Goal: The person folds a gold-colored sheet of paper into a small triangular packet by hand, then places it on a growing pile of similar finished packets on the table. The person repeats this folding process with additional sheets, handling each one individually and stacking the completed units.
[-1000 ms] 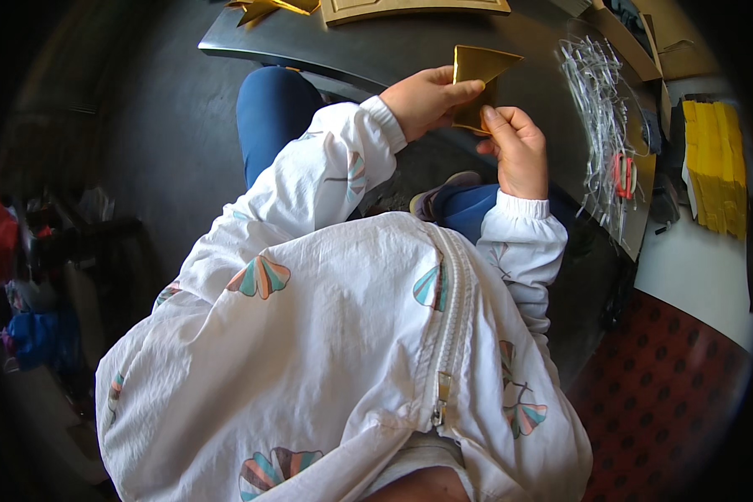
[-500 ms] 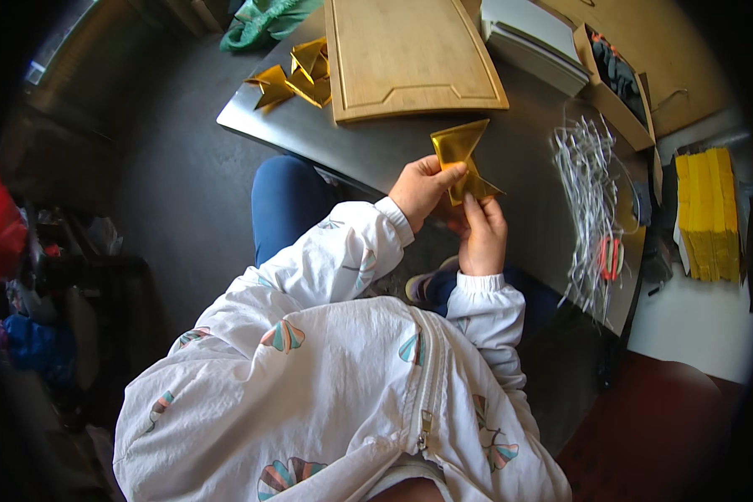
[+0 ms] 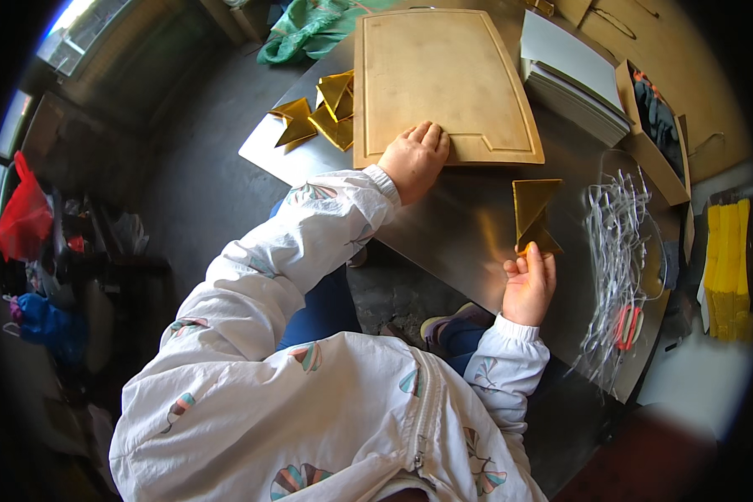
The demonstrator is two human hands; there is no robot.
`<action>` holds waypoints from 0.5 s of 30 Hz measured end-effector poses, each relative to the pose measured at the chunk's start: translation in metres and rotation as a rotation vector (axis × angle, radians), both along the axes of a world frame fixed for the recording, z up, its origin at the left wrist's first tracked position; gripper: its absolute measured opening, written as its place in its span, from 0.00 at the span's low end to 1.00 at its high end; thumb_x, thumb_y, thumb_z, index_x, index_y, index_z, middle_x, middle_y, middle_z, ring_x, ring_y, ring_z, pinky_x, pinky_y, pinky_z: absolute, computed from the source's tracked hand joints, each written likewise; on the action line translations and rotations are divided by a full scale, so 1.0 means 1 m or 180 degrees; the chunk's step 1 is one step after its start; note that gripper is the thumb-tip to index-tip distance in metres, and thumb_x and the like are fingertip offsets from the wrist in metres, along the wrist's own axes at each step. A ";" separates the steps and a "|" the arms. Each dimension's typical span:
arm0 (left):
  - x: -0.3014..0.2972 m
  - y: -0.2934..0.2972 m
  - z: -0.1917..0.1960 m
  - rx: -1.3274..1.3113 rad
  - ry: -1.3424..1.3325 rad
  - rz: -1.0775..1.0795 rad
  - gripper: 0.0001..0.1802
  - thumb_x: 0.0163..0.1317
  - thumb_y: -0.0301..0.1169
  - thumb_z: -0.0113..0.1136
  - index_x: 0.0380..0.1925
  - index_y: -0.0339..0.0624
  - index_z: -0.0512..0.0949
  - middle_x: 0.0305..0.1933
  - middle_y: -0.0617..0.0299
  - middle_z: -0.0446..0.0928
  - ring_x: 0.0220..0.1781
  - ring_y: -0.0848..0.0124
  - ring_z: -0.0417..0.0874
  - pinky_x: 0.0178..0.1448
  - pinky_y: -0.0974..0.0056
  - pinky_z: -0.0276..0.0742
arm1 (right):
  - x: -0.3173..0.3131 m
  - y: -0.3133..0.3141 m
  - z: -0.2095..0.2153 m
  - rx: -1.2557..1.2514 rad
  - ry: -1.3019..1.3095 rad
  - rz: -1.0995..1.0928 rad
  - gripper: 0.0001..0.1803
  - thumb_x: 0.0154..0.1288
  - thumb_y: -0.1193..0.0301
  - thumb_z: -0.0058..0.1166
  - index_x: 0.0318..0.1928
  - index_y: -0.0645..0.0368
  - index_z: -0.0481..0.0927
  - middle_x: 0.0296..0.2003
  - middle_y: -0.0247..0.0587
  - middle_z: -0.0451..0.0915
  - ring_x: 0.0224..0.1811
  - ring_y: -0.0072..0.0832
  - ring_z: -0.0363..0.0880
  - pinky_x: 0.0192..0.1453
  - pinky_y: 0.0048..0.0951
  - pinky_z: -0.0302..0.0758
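Head view: the folded gold-coloured paper piece, which half a second ago was gripped by both hands in front of the body, is now held by the right hand alone. Its lower tip is pinched between the fingers, and the piece is kept just above the grey metal tabletop, near the front edge.

The left hand has been moved away to the pale wooden cutting board. It lies palm down on the board's near edge, the fingers loosely curled on the wood and nothing held in them. From this it may be judged that the folding of this piece is finished or paused, and that the board is being brought into use.

Beside the board's left edge, a small heap of similar folded gold pieces lies on the tabletop.

Containers: an open cardboard box stands at the far right of the tabletop, with dark items inside that are too small to identify. A clear plastic bag right of the held piece contains thin pale strips. A stack of white sheets lies behind the board.
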State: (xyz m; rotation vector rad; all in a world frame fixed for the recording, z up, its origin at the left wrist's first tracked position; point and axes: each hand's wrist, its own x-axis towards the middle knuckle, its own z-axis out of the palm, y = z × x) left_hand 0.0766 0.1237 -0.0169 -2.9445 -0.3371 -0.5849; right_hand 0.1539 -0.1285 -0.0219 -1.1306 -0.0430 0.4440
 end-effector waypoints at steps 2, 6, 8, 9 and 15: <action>0.004 0.000 0.007 0.0636 0.0249 0.0004 0.25 0.53 0.30 0.57 0.52 0.29 0.74 0.55 0.45 0.76 0.60 0.56 0.78 0.59 0.58 0.78 | 0.001 0.000 0.001 -0.0046 0.0129 -0.0016 0.04 0.69 0.69 0.56 0.39 0.55 0.77 0.31 0.28 0.78 0.28 0.14 0.72 0.33 0.21 0.75; 0.006 0.029 0.052 -0.0069 0.0422 -0.0443 0.23 0.51 0.27 0.55 0.50 0.33 0.76 0.49 0.53 0.79 0.48 0.58 0.84 0.46 0.59 0.83 | 0.006 0.001 0.007 -0.0215 0.0182 0.0179 0.04 0.69 0.70 0.56 0.38 0.55 0.77 0.32 0.29 0.78 0.28 0.15 0.73 0.33 0.20 0.76; 0.006 0.044 0.079 -0.0357 0.0407 -0.0589 0.21 0.49 0.27 0.55 0.46 0.39 0.77 0.41 0.52 0.80 0.39 0.55 0.83 0.44 0.58 0.82 | 0.010 0.007 0.012 -0.0303 0.0163 0.0575 0.05 0.69 0.69 0.56 0.39 0.57 0.78 0.31 0.29 0.78 0.29 0.17 0.76 0.30 0.20 0.76; 0.008 0.053 0.094 -0.0357 0.0308 -0.0893 0.20 0.48 0.26 0.55 0.45 0.39 0.77 0.38 0.51 0.80 0.38 0.54 0.83 0.44 0.58 0.82 | 0.013 0.012 0.014 -0.0377 0.0151 0.0770 0.05 0.69 0.70 0.56 0.39 0.57 0.78 0.31 0.29 0.78 0.29 0.18 0.78 0.29 0.20 0.76; 0.014 0.080 0.175 0.0021 0.0448 -0.0799 0.17 0.51 0.24 0.54 0.43 0.41 0.81 0.30 0.50 0.80 0.31 0.57 0.83 0.40 0.60 0.83 | 0.050 0.076 0.016 -0.1010 -0.0114 0.1834 0.07 0.68 0.69 0.54 0.36 0.60 0.77 0.32 0.37 0.80 0.30 0.23 0.81 0.29 0.20 0.78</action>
